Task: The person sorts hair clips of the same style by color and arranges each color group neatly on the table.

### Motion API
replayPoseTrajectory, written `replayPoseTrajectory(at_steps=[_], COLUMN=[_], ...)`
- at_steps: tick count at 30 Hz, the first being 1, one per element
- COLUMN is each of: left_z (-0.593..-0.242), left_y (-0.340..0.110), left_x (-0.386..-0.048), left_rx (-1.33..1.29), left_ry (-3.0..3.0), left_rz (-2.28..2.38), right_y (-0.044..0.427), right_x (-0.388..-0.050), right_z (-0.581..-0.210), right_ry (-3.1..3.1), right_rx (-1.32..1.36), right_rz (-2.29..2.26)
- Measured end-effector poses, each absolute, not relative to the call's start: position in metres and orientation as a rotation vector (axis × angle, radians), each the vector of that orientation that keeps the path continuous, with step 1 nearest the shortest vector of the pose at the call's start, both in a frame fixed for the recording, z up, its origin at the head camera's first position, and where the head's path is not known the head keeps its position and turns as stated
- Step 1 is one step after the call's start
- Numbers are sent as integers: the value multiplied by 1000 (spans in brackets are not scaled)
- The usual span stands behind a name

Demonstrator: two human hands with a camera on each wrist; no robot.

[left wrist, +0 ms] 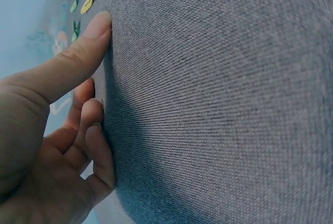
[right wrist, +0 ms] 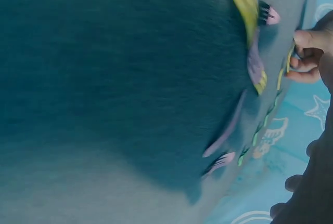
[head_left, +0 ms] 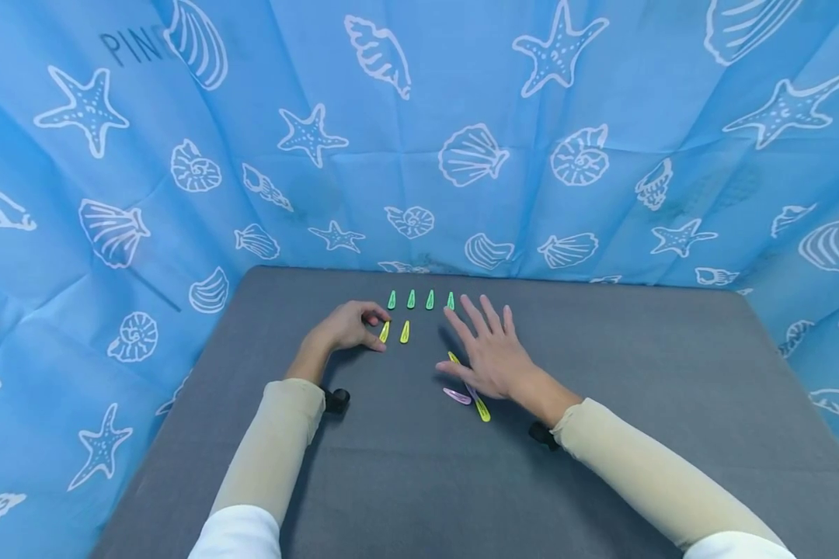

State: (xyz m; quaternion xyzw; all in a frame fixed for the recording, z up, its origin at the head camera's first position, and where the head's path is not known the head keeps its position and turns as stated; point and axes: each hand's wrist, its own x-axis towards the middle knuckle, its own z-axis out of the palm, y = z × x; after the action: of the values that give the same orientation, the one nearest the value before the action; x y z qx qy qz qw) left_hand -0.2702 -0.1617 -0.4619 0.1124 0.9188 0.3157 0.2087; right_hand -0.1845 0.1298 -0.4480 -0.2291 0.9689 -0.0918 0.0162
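My left hand pinches a yellow snap hair clip end to end between thumb and fingers, down at the grey table. Just right of it lies a second yellow hair clip. Behind them stands a row of several green hair clips. My right hand hovers with fingers spread, holding nothing. Near and below that hand lie a purple hair clip and a yellow hair clip. In the right wrist view, more purple clips show under the hand. The left wrist view hides the pinched clip.
The grey cloth-covered table reaches back to a blue curtain printed with shells and starfish. The curtain also hangs along the left and right sides. A dark wrist camera sits at the left wrist, another at the right.
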Motion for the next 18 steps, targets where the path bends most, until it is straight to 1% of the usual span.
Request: replayPoseTrajectory(at_steps=[8,18], left_z=[-462,-463], left_y=[-160,-161], left_x=[-271,-271], left_rx=[306,295], left_ry=[2551,2552], left_rz=[872,877], right_y=[146,140], right_x=[-174,-170], right_z=[-460,-465], right_ry=[3000,3024], right_rx=[-796,-784], right_rz=[-302,-375])
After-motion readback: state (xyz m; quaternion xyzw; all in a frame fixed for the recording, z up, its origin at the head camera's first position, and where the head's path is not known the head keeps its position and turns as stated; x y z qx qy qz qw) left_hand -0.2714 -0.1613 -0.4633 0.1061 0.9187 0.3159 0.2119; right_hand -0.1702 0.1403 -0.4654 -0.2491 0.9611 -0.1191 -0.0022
